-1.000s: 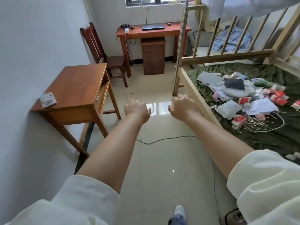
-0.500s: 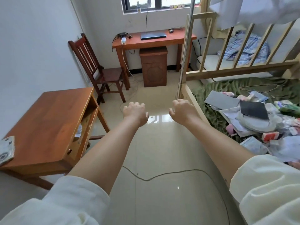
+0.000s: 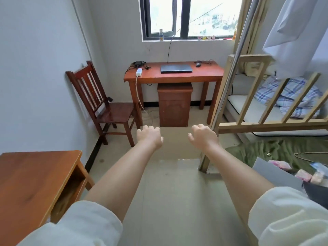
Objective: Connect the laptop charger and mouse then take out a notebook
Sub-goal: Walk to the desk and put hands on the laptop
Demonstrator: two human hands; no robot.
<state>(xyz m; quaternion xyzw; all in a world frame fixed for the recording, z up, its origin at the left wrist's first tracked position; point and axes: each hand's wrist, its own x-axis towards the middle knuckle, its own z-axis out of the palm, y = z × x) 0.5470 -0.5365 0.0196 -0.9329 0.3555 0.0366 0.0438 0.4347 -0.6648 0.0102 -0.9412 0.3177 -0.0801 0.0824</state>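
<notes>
— What do you have on the laptop (image 3: 176, 68)?

— I see it lying flat with its lid closed, a dark grey slab in the middle of the far tabletop (image 3: 209, 75) under the window (image 3: 188, 16). Its long axis runs left to right, along the wall.

— And the charger and mouse?

— The charger (image 3: 139, 63), a black brick with tangled black cable, sits at the tabletop's back left corner, just behind a white power strip (image 3: 139, 72). The mouse (image 3: 198, 64) is small and dark, right of the laptop and apart from it, its cord looping toward the wall.

— Your hands?

— My left hand (image 3: 150, 135) and right hand (image 3: 203, 136) are both out in front of me above the floor, fingers loosely curled, holding nothing, well apart from the tabletop. A wooden chair (image 3: 104, 105) stands left of it.
</notes>
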